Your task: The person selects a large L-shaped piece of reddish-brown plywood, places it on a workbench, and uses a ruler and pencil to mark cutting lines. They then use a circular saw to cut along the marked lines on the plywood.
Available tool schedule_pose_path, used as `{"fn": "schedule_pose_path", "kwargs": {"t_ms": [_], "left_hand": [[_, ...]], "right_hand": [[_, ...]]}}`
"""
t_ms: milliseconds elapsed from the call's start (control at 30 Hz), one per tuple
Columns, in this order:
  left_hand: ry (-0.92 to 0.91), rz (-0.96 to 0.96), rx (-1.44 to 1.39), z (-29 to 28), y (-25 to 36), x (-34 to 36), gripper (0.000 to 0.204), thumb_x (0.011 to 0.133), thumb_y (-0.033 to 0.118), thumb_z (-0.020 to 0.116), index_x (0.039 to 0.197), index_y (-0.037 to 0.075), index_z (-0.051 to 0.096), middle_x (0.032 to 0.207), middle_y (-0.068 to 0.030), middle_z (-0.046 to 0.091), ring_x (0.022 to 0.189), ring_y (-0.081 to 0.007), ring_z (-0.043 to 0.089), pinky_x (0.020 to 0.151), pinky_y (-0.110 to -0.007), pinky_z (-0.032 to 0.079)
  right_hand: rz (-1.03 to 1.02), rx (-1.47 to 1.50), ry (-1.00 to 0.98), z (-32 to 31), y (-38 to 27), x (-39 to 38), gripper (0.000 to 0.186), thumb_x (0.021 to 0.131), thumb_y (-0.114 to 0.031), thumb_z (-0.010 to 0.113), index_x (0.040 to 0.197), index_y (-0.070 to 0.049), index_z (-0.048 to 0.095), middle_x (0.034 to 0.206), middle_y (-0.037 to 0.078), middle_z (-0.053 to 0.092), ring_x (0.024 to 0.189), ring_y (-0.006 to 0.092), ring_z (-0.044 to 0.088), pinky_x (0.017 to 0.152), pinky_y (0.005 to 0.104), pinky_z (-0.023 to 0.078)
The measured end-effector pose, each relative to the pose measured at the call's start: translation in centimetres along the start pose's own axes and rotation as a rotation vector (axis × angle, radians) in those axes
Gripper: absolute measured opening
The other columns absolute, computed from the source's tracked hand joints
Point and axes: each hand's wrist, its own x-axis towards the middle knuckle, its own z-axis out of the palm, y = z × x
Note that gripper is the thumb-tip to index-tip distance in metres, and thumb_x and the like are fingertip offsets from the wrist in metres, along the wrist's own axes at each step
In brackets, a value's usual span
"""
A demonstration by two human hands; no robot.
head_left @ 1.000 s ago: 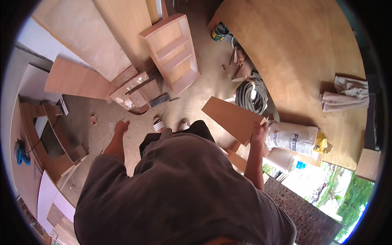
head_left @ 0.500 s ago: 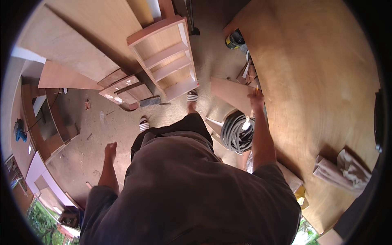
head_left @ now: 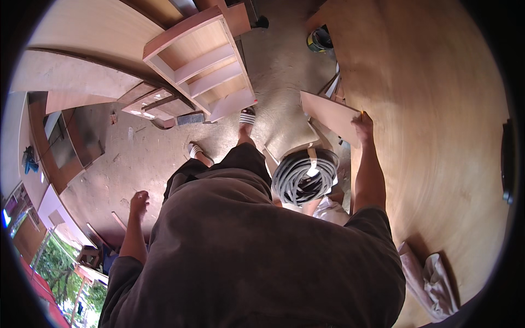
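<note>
My right hand point(head_left: 363, 124) grips the edge of a flat rectangular wooden board point(head_left: 328, 113), held out in front of me beside the large plywood sheet point(head_left: 437, 120) on my right. My left hand point(head_left: 139, 202) hangs loosely curled at my side over the dusty floor and holds nothing. My dark shirt fills the lower middle of the view. My feet in striped sandals point(head_left: 247, 116) stand on the concrete floor.
A wooden shelf unit point(head_left: 199, 63) lies on the floor ahead, with smaller cabinet parts point(head_left: 150, 101) to its left. A coil of grey hose point(head_left: 302, 177) sits just below the board. Crumpled cloth point(head_left: 432, 279) lies on the plywood at lower right. More panels lean at upper left.
I have turned and stepped toward the shelf unit. My right hand has carried the board along, now above the hose coil. My left arm has swung down to my side.
</note>
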Motion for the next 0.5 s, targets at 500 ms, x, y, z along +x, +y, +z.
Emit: {"fn": "schedule_pose_path", "kwargs": {"t_ms": [500], "left_hand": [[-0.017,0.067,-0.006,1.4,2.3,-4.3,0.042,0.092,0.032,0.067,0.119,0.0,0.064,0.102,-0.0128,0.07,0.08,-0.0172,0.063,0.072,-0.031,0.051]], "right_hand": [[0.44,-1.214,0.398,-7.3,3.3,1.7,0.03,0.094,-0.033,0.056,0.11,-0.01,0.066,0.113,0.019,0.069,0.104,0.0384,0.067,0.085,0.0492,0.054]]}}
